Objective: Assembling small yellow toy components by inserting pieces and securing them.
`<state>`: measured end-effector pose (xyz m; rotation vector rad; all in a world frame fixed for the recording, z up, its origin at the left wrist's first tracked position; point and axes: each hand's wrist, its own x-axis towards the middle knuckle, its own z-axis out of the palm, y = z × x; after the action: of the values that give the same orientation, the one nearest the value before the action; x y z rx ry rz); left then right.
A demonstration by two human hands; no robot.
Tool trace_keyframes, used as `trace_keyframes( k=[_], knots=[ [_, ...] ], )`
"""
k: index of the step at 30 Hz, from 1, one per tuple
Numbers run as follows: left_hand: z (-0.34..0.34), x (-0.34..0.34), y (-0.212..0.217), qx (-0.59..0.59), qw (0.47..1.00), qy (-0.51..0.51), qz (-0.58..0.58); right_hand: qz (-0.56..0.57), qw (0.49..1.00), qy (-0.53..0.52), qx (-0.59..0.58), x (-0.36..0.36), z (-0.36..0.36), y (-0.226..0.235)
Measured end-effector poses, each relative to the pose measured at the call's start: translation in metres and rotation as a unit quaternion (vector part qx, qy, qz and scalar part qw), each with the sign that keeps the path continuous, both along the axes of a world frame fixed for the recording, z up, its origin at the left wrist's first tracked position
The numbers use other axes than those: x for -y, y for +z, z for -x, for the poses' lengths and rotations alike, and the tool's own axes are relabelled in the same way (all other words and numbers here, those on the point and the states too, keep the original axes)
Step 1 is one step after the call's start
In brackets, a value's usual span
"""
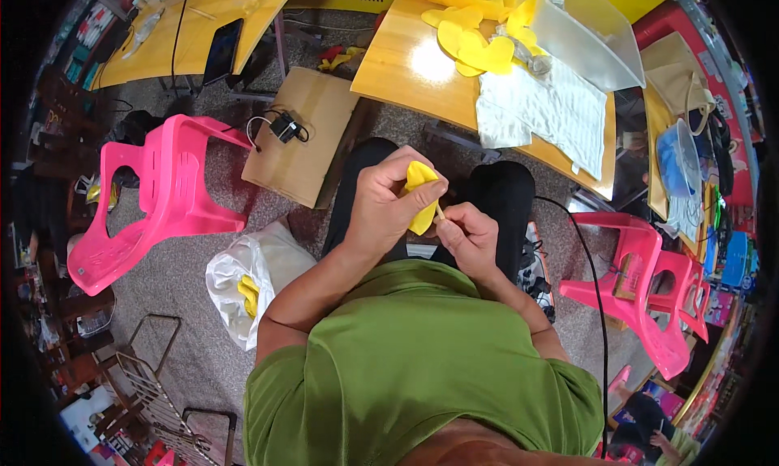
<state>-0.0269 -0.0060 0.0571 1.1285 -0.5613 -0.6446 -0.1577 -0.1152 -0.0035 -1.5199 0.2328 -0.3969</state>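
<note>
Above my lap, my left hand [388, 197] pinches a soft yellow piece [423, 220], with the thumb lying across its front. My right hand [471, 235] is closed on a thin pale stick [440, 212] whose upper end meets the edge of the yellow piece. Whether the stick runs inside it is hidden by my fingers. Similar flat yellow petal-shaped pieces [485, 52] lie heaped on the wooden table [398, 68] ahead. A white cloth [560, 109] hangs over the near side of that table, beside a clear plastic bin [596, 40].
A cardboard box [312, 101] with a black adapter [286, 128] stands ahead left. Pink chairs [158, 182] flank me on both sides. A white bag [251, 263] holding yellow pieces sits at left. A black cable [596, 287] hangs at right. Another person [661, 433] appears at lower right.
</note>
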Motion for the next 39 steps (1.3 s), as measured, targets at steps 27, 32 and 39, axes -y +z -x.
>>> trace_keyframes(
  k=[27,32,39],
  knots=[
    [-0.006,0.000,0.002,0.073,0.994,0.068,0.039,0.008,0.999,0.038,-0.019,-0.002,-0.001,0.005],
    [-0.015,0.004,-0.009,-0.152,0.987,-0.022,0.043,-0.001,0.999,-0.013,-0.040,0.023,-0.007,0.012],
    [-0.021,0.016,-0.032,0.033,0.995,0.001,-0.093,-0.155,0.984,-0.022,-0.084,0.036,-0.012,0.017]
  ],
)
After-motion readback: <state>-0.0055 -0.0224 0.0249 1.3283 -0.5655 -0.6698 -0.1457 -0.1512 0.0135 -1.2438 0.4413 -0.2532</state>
